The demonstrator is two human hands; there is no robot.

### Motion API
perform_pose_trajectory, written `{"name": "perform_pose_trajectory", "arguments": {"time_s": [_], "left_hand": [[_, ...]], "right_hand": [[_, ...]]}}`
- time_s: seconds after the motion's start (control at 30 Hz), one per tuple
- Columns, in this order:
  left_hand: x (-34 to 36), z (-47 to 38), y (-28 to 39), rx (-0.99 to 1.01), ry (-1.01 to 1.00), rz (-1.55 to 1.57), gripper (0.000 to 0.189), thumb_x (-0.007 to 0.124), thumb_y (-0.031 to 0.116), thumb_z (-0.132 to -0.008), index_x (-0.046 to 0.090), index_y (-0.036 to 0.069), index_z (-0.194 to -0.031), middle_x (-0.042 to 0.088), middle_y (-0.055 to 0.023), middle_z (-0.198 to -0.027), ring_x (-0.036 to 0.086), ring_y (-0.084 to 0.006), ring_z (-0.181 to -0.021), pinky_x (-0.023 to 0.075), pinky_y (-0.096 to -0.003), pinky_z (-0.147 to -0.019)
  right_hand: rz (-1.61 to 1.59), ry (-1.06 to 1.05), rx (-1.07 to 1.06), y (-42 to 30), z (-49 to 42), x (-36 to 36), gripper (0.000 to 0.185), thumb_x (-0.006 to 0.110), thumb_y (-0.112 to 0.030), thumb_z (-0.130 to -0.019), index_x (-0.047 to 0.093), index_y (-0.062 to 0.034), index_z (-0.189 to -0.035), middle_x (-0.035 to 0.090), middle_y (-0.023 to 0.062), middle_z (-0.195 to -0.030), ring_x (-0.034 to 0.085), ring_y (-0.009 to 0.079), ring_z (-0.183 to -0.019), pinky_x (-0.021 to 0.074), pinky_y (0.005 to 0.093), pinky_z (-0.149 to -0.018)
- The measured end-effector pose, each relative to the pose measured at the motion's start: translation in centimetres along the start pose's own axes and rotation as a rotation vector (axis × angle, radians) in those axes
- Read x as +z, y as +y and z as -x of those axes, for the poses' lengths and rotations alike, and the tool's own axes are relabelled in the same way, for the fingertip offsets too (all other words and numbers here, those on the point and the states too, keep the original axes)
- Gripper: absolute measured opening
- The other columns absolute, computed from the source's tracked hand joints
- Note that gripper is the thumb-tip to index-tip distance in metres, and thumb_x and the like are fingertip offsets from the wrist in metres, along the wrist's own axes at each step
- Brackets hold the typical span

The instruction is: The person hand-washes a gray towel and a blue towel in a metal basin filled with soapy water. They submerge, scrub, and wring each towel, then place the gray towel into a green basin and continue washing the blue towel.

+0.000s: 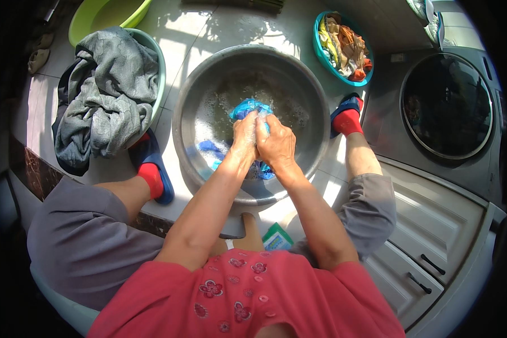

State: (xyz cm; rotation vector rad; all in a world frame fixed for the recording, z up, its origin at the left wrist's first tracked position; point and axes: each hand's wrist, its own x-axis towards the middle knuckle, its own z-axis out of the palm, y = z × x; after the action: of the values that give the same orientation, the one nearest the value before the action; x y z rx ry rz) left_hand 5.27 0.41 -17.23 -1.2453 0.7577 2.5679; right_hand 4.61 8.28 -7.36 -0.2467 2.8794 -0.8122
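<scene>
A large grey basin (317,97) with sudsy, murky water stands on the tiled floor between the feet. Over its middle, my left hand (246,131) and my right hand (276,139) are pressed together, both gripping a wet blue cloth (249,107). The bunched turquoise and darker blue fabric sticks out beyond the fingers, with foam on it. More blue cloth (210,147) lies in the suds at the basin's near left, and another blue part shows below the wrists. Whether these pieces join the held cloth cannot be told.
At left, grey fabric (110,88) spills over a pale green tub (159,63); behind it stands a lime-green basin (141,14). A turquoise basin (319,46) of coloured clothes is at upper right, beside a front-loading machine (376,97) and white cabinet (422,215). A green packet (277,238) lies nearby.
</scene>
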Motion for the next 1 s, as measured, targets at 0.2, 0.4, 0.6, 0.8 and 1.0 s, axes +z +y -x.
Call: {"name": "perform_pose_trajectory", "arguments": {"time_s": [0.2,0.4,0.6,0.8,1.0], "left_hand": [[2.0,3.2,0.9,0.016,0.113,0.083,0.026,0.058,0.033,-0.103,0.07,0.01,-0.1,0.07,-0.0049,-0.091,0.068,-0.0161,-0.078,0.0561,-0.0345,-0.07],[-0.5,1.3,-1.4,-0.039,-0.033,0.093,0.034,0.049,0.042,-0.107,0.064,0.016,-0.092,0.064,-0.0015,-0.083,0.061,-0.0155,-0.074,0.0509,-0.0363,-0.068],[-0.1,1.6,-1.6,-0.046,0.186,0.05,0.03,0.046,0.031,-0.105,0.066,0.013,-0.092,0.068,-0.0026,-0.088,0.065,-0.0174,-0.078,0.0547,-0.0374,-0.074],[1.2,2.3,-0.6,-0.038,0.207,-0.086,0.023,0.064,0.028,-0.099,0.07,0.005,-0.097,0.07,-0.005,-0.091,0.065,-0.0153,-0.081,0.0536,-0.0346,-0.074],[-1.7,-1.7,2.6,0.037,0.143,-0.189,0.033,0.071,0.044,-0.096,0.07,0.013,-0.106,0.072,-0.006,-0.105,0.065,-0.0131,-0.093,0.0485,-0.0416,-0.088]], "right_hand": [[0.019,0.002,0.177,0.5,-0.5,-0.4,0.03,0.061,-0.033,-0.099,0.063,-0.0031,-0.096,0.07,0.0254,-0.081,0.069,0.0482,-0.081,0.0532,0.0531,-0.073],[0.076,0.04,0.04,0.1,1.7,1.0,0.021,0.059,-0.025,-0.096,0.06,-0.006,-0.089,0.07,0.0251,-0.079,0.069,0.0468,-0.076,0.0533,0.0569,-0.07],[0.117,0.085,0.156,0.4,0.9,1.8,0.024,0.058,-0.028,-0.097,0.061,-0.0047,-0.092,0.071,0.0256,-0.078,0.069,0.0476,-0.075,0.0536,0.058,-0.07],[0.196,0.065,0.292,4.5,-0.2,2.1,0.029,0.055,-0.031,-0.1,0.064,-0.0051,-0.091,0.071,0.0263,-0.083,0.069,0.0504,-0.079,0.0532,0.0602,-0.072],[-0.094,-0.025,0.461,10.5,-5.5,3.9,0.054,0.065,-0.052,-0.094,0.068,-0.0053,-0.122,0.072,0.0257,-0.108,0.068,0.0441,-0.106,0.0523,0.0497,-0.094]]}}
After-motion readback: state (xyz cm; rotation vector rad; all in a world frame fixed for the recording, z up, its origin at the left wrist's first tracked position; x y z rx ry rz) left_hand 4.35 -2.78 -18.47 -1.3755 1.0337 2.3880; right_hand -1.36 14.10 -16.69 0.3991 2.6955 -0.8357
